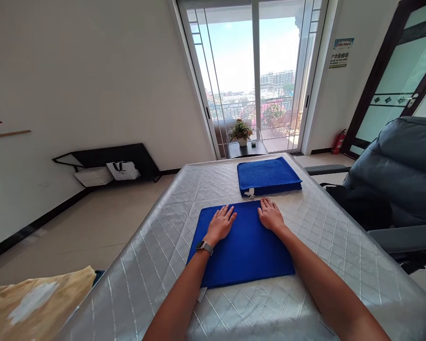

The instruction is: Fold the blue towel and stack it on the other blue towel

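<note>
A blue cloth [246, 253] lies flat on the silver quilted bed surface [170, 227], with a small white tag at its near left corner. My left hand [221, 222] rests palm down on the cloth's far left part, fingers spread. On the far right edge of the same cloth lies my right hand [270, 214], flat with its fingers stretched out. Just beyond both hands sits a stack of folded blue cloths [268, 175], a white label showing at its near left corner.
An armchair [401, 170] stands close along the right side. Behind the bed are a plant on a small dark table [246, 150] and a sliding glass door [255, 71]. White bags [123, 170] sit by the left wall. A tan cloth [39, 303] is at lower left.
</note>
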The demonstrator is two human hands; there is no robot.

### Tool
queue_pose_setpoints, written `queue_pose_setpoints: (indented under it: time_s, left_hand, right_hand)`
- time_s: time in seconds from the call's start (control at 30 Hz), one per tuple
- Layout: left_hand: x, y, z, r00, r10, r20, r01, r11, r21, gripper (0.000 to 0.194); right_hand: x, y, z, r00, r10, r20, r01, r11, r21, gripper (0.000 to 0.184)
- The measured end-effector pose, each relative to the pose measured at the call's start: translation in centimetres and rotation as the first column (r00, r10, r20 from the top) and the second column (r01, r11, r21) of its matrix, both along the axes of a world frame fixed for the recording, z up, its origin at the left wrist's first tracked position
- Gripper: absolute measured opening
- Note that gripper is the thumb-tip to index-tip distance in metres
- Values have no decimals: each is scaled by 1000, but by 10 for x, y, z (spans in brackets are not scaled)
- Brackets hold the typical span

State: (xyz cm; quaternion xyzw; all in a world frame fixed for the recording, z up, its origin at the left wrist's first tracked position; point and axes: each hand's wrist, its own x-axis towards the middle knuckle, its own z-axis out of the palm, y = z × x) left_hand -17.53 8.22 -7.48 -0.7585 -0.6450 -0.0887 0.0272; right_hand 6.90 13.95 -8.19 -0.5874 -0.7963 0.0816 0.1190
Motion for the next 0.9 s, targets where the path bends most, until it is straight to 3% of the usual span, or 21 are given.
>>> queue_pose_setpoints:
  time_s: [0.1,0.2,0.47,0.73,0.9]
  left_hand:
    - [-52,-13,-1,988,153,-15,-153,988,-22,55]
    - [-77,-19,-5,975,222,-18,-223,975,-27,61]
    - [-71,-23,-4,966,257,13,-257,966,-44,70]
    - [-68,-26,0,961,273,52,-270,962,-46,70]
    - [-68,-24,-3,965,254,59,-253,967,-30,70]
  right_hand:
    - [0,1,-2,1000,-3,4,3,1000,-7,65]
    - [-1,2,-2,1000,-7,18,7,1000,-17,65]
    - [-2,-2,3,996,-18,82,20,1000,-17,65]
    - [-4,-21,20,988,-22,154,13,998,57,63]
    - [5,-47,15,989,-19,150,26,998,-50,67]
